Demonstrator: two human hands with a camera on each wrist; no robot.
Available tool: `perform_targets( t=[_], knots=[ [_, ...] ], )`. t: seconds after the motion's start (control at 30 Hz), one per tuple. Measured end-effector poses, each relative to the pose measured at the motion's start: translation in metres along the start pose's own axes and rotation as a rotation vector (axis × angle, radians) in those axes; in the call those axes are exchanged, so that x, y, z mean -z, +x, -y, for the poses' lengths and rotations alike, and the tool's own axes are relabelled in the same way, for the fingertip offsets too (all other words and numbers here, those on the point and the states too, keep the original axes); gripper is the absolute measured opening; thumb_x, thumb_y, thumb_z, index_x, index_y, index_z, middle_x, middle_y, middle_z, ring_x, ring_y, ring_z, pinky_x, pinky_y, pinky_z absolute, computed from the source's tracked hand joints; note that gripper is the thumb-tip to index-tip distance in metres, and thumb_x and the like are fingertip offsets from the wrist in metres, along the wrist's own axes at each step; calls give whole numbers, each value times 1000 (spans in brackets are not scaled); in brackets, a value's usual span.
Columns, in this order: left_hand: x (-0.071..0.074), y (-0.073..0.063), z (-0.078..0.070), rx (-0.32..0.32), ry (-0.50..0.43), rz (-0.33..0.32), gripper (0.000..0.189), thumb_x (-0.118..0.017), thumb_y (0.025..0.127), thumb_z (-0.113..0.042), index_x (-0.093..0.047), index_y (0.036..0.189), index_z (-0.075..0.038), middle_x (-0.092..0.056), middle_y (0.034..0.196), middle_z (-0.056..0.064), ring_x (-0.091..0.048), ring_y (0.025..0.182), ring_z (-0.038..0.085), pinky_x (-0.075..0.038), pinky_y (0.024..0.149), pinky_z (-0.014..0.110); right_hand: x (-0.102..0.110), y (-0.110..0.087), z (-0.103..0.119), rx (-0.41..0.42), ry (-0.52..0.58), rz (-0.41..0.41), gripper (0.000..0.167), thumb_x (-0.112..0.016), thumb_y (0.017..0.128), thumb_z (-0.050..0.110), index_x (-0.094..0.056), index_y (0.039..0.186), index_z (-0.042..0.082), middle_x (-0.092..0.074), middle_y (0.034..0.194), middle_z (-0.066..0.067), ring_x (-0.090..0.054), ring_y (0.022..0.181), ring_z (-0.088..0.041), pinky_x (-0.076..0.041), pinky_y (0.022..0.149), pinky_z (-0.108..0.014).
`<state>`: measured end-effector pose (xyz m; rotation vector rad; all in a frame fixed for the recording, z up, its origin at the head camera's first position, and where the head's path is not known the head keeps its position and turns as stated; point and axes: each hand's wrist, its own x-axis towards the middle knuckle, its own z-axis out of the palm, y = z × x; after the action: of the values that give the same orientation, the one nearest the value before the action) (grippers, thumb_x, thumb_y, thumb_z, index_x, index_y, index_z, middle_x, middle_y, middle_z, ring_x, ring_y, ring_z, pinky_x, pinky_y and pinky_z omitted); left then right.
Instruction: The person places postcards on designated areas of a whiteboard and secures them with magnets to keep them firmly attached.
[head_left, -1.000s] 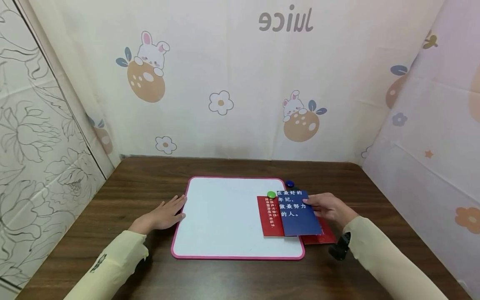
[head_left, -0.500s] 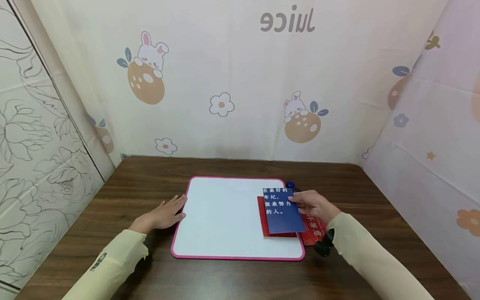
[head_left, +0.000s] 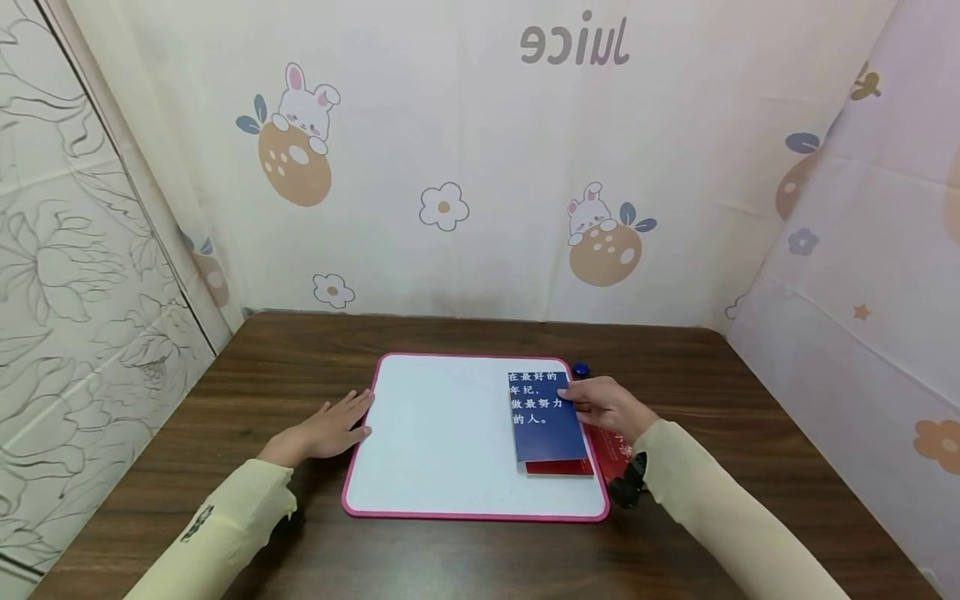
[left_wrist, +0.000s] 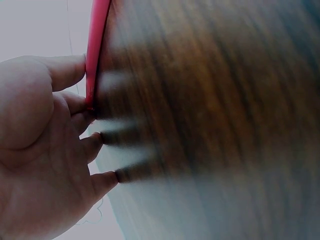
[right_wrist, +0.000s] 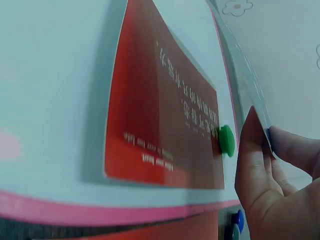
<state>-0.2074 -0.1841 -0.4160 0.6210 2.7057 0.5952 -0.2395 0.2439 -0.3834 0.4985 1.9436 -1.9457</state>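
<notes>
A blue card with white writing is pinched by its right edge between the thumb and fingers of my right hand. It hovers over a red card that lies on a pink-edged whiteboard. In the head view the blue card hides most of that red card. A green round magnet sits on the red card's edge in the right wrist view. My left hand rests at the whiteboard's left edge, fingers spread, fingertips touching the frame and the table beside it.
Another red card lies off the board's right side, partly under my right hand. A blue magnet is by the board's top right corner, with a dark one near it. A curtain hangs behind the wooden table.
My right hand has carried the blue card leftward, from the right part of the red card to over it. The green magnet has become hidden in the head view. My left hand has stayed put.
</notes>
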Motion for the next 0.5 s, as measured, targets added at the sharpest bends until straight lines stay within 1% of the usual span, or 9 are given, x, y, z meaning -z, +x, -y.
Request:
perform_targets(
  t=[0.13,0.23,0.4,0.5],
  knots=[
    [0,0,0,-3,-2,-3,62,-46,101,-23,-19,149,6,-15,154,26,-9,141,44,-4,106,67,-6,1,0,1,-17,-14,51,-66,89,2,-46,134,-9,-61,115,-21,-66,88,-26,-49,88,-43],
    [0,0,1,-5,0,-4,62,-46,101,-24,-19,149,5,-15,154,26,-9,141,45,-4,106,67,-11,2,0,-1,-29,-16,51,-65,90,3,-45,135,-9,-57,123,-24,-64,93,-28,-48,90,-42],
    [0,0,1,-1,-3,-3,63,-47,100,-25,-19,149,5,-15,154,26,-9,141,44,-4,106,66,-18,6,-1,-9,-36,-20,51,-63,91,3,-43,136,-8,-54,126,-25,-61,96,-28,-48,91,-42],
    [0,0,1,4,-5,1,64,-47,100,-26,-19,149,5,-15,154,25,-9,141,44,-4,106,66,-23,9,-2,-16,-27,-30,49,-63,91,3,-45,135,-8,-54,124,-24,-60,96,-28,-48,91,-42]
  ],
)
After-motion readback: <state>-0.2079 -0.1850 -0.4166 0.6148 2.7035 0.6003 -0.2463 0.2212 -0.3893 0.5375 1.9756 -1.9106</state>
